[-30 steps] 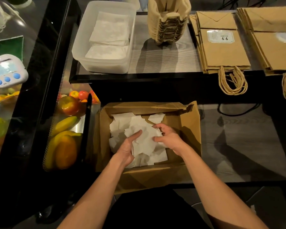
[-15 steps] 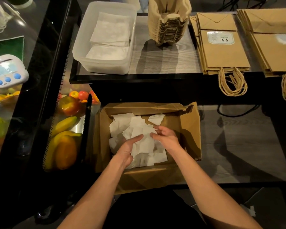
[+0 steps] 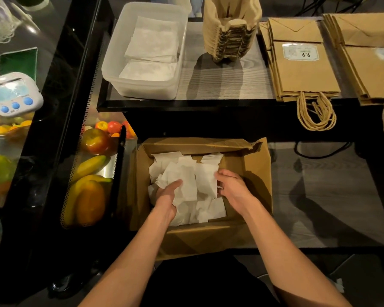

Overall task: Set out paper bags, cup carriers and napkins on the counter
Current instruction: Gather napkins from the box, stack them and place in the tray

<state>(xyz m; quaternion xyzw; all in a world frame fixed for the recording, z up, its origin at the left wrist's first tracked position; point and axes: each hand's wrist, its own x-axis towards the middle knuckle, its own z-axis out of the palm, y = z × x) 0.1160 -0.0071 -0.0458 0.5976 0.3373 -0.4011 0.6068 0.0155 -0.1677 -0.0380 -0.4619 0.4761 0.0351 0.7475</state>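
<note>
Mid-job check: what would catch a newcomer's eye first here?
The left hand and right hand grip loose napkins inside the cardboard box at centre. On the counter behind sit a napkin tub, stacked cup carriers and paper bags; bright fruit lies at left.

On the table [image 3: 220,85], from left to right, sit a plastic tub [image 3: 140,89] with folded napkins [image 3: 152,52] in it, a stack of cup carriers [image 3: 231,34], a pile of paper bags [image 3: 302,72] and a second pile of paper bags [image 3: 372,69]. In front of the table and lower down is a cardboard box [image 3: 200,240] with loose napkins [image 3: 186,173] in it, and the left hand [image 3: 166,196] and right hand [image 3: 233,189] are in the box, one at each side of them. Fruit [image 3: 91,169] lies just left of the box, and a timer [image 3: 11,94] sits further left.
</note>
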